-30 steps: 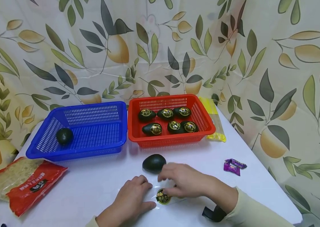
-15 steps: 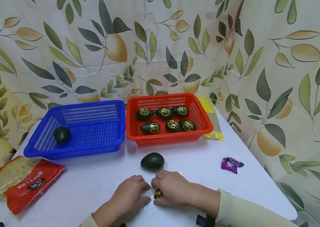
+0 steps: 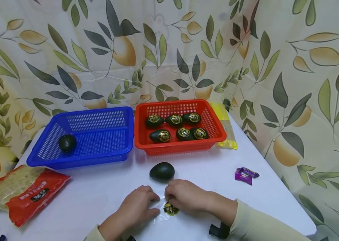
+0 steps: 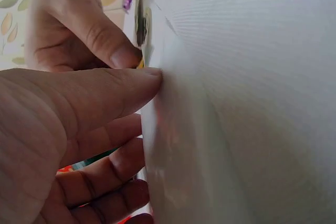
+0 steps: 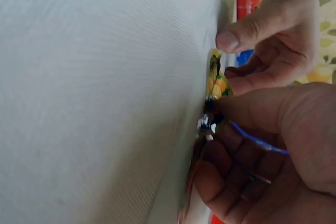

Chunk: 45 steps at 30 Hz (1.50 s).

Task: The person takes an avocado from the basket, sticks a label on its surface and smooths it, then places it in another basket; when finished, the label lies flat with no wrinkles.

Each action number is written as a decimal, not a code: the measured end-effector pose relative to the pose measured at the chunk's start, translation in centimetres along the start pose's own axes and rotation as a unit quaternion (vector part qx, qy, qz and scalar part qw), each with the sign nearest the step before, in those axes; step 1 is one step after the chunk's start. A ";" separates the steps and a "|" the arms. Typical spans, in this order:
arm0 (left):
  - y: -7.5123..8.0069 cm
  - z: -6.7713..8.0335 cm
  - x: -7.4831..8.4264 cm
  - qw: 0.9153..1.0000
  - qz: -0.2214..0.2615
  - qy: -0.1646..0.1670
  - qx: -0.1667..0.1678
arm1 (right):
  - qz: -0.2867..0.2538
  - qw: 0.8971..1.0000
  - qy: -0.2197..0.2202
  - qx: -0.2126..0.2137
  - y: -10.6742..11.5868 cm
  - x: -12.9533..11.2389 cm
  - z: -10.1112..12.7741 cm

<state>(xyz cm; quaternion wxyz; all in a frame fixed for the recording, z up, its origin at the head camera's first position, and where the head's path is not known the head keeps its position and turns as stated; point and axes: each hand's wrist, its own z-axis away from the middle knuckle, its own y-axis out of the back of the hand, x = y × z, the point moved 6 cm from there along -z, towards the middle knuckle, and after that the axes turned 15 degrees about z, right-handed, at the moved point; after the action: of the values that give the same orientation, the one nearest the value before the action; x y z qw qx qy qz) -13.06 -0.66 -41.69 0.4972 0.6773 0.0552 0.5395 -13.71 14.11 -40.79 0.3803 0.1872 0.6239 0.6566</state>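
Note:
A clear plastic wrapper with a round gold-and-black label (image 3: 171,210) lies flat on the white table (image 3: 103,194) near its front edge. My left hand (image 3: 152,206) pinches the wrapper's left edge, thumb on the film (image 4: 157,129). My right hand (image 3: 169,198) pinches it from the right, thumb beside the label (image 5: 214,85). A bare dark green egg-shaped item (image 3: 161,171) sits on the table just beyond the hands, untouched. Another bare one (image 3: 67,142) lies in the blue basket (image 3: 103,155). Several labelled ones fill the red basket (image 3: 181,147).
A red bag of noodles (image 3: 22,192) lies at the front left. A purple candy wrapper (image 3: 245,174) is at the right, a yellow packet (image 3: 226,130) behind the red basket. A leaf-print curtain hangs close behind and to the right. The table edge runs along the right.
My right hand slid left toward the left hand and briefly covered most of the label; the label shows again now. The bare item and the baskets stayed put.

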 end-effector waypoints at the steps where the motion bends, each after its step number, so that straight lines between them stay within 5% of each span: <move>1: 0.0 0.0 0.0 1.000 0.001 0.002 -0.002 | -0.005 1.000 0.003 -0.002 0.0 0.0 0.0; 14: -0.2 -0.1 -0.2 1.000 0.019 0.011 -0.015 | -0.165 0.986 0.026 -0.023 1.4 0.9 0.9; 18: 0.6 -0.5 -0.3 0.988 0.152 0.036 -0.021 | -0.193 0.981 0.008 0.014 2.5 1.4 0.6; 21: 1.8 -1.0 -0.1 0.966 0.253 0.043 0.011 | -0.214 0.975 -0.012 0.052 3.2 1.8 0.2; 23: 2.7 -1.4 0.1 0.958 0.279 0.041 0.044 | -0.224 0.971 -0.026 0.081 3.6 1.9 0.0; 31: 4.9 -2.9 -0.2 0.949 0.287 0.069 0.108 | -0.242 0.952 -0.077 0.171 5.2 3.0 -0.5; 37: 5.7 -4.1 -0.1 0.945 0.288 0.078 0.130 | -0.227 0.949 -0.161 0.149 5.1 4.8 -0.8; 45: 5.4 -5.8 -1.3 0.953 0.241 0.127 0.135 | -0.164 0.959 -0.186 0.138 4.2 5.6 -2.3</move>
<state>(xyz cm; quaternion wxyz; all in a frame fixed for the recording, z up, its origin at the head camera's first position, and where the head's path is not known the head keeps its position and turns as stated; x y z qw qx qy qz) -20.63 -0.59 -39.04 0.2452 0.6571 0.0259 0.7123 -20.04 16.96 -38.42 0.5627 0.2521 0.6486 0.4463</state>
